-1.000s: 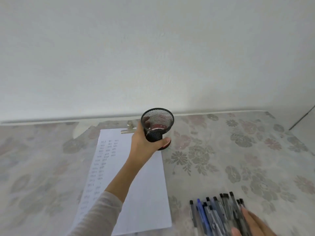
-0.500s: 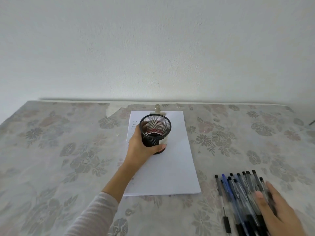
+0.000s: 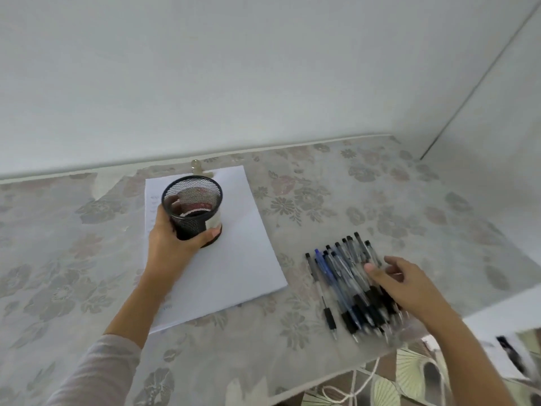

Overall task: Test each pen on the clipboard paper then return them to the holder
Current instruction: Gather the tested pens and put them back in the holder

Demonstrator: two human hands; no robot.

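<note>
Head cam: left hand (image 3: 169, 241) is wrapped around the black mesh holder (image 3: 191, 212), upright over the top of the clipboard paper (image 3: 234, 259). The pens (image 3: 342, 276) lie bunched on the table (image 3: 380, 206) just right of the sheet, with the right hand (image 3: 407, 285) resting on them, fingers loose, gripping nothing.

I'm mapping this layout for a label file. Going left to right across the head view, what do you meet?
Sleeve → left hand gripping the pen holder → pens → right hand over their right side.
</note>
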